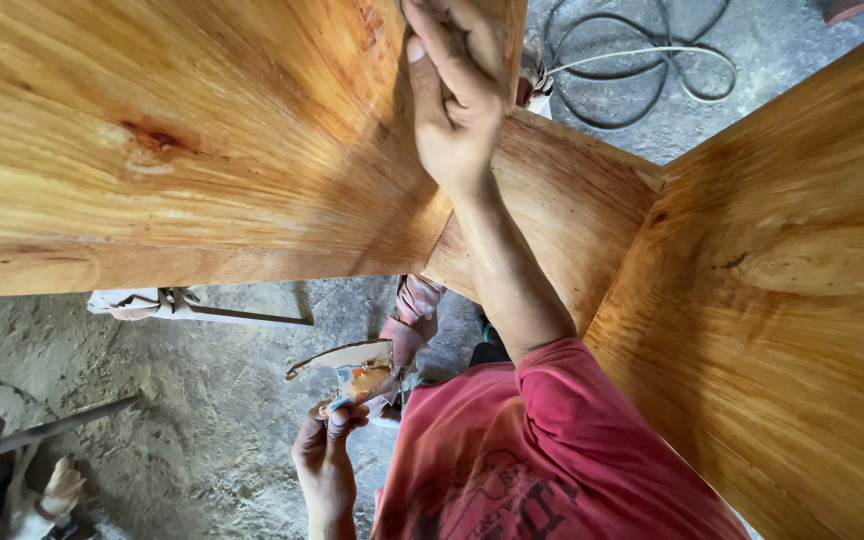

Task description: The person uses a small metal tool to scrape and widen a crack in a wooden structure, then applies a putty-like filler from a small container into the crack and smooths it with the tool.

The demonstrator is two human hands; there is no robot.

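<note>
Wooden panel (202,130) meets the right hand (457,100) pressed flat — left hand (324,462), lower down, grips a stained scraper (352,372).

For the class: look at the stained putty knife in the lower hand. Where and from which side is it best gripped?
Grip the putty knife by its handle end, coming from below, as the left hand does. The wide flat blade points up and carries wet orange filler, so the narrow lower end is probably the clean, graspable part.

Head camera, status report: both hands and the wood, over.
Right hand flat against glossy orange-brown wooden panel. Left hand low, gripping stained cut plastic container. Grey cable on concrete floor, clear of both.
</note>
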